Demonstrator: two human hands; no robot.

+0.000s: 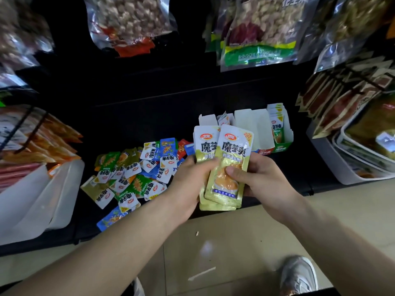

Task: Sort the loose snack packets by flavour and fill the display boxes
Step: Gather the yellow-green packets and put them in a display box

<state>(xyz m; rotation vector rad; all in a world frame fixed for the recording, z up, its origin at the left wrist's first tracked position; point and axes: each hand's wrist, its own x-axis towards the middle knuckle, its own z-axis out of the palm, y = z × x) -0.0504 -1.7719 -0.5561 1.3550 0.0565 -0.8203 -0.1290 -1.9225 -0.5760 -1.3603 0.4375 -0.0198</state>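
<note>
A small stack of olive-yellow snack packets [226,167] stands upright in front of me, held by both hands. My left hand [188,184] grips the stack's left edge, and my right hand [260,180] pinches the front packet with the thumb. Left of the hands, a pile of loose packets [132,174] in green, blue, red and olive lies on the dark shelf. Behind the held stack stand the display boxes: a white one [254,124] that looks mostly empty and a green one [282,133] holding upright green packets.
A white plastic bin [42,197] sits at the left shelf edge. Hanging snack bags [258,30] fill the rack above. Stacked tubs and packs [363,150] crowd the right. The tiled floor and my shoe [299,274] lie below.
</note>
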